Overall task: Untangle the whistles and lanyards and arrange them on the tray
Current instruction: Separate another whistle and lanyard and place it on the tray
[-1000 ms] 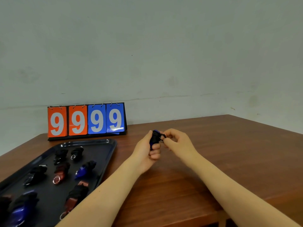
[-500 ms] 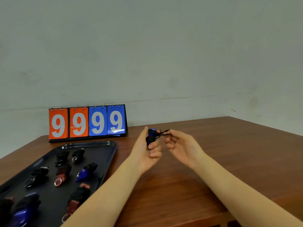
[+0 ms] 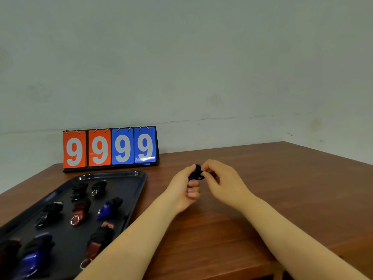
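A blue whistle (image 3: 196, 173) wound in its black lanyard is held above the middle of the wooden table (image 3: 272, 199). My left hand (image 3: 184, 189) grips it, fingers curled round its lower part. My right hand (image 3: 223, 181) pinches the lanyard against the whistle from the right. On the left lies a black tray (image 3: 129, 176) holding several wrapped whistles: a blue one (image 3: 108, 209), a dark red one (image 3: 79, 210), black ones (image 3: 98, 186).
A flip scoreboard (image 3: 110, 148) showing 9999 stands behind the tray against the wall. The table's right corner and front edge are in view. Bare wood lies to the right of my hands.
My right hand had drawn a short length of lanyard out to the right; now it is back against the whistle, pinching the cord close. The left hand kept its hold.
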